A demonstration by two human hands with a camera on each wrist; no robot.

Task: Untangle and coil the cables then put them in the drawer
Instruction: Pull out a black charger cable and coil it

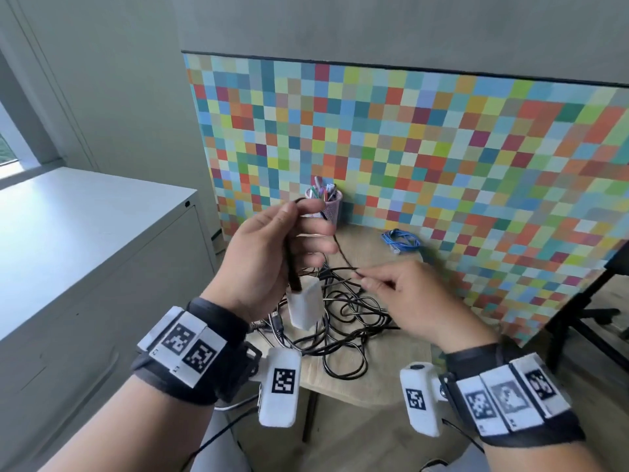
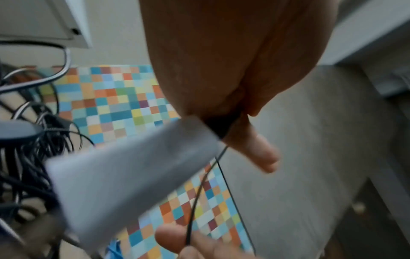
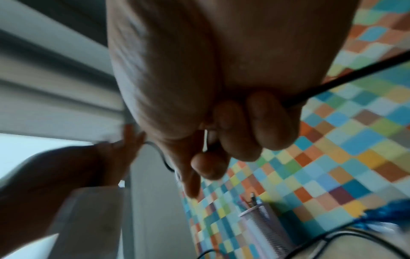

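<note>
A tangle of thin black cables (image 1: pixel 343 321) lies on the small wooden table (image 1: pixel 384 379). My left hand (image 1: pixel 282 247) is raised above it and grips a black cable whose white adapter block (image 1: pixel 304 306) hangs below the palm; the same block (image 2: pixel 124 177) fills the left wrist view. My right hand (image 1: pixel 405 294) hovers to the right and pinches a strand of black cable (image 1: pixel 340 269) between thumb and fingers; in the right wrist view the black cable (image 3: pixel 346 78) runs out from under the curled fingers. A coiled blue cable (image 1: pixel 401 240) lies at the table's back.
A pink mesh pen cup (image 1: pixel 325 202) stands at the table's back left against the checkered panel (image 1: pixel 442 165). A grey filing cabinet (image 1: pixel 85 267) stands to the left. A black stand leg (image 1: pixel 585 301) is at the right.
</note>
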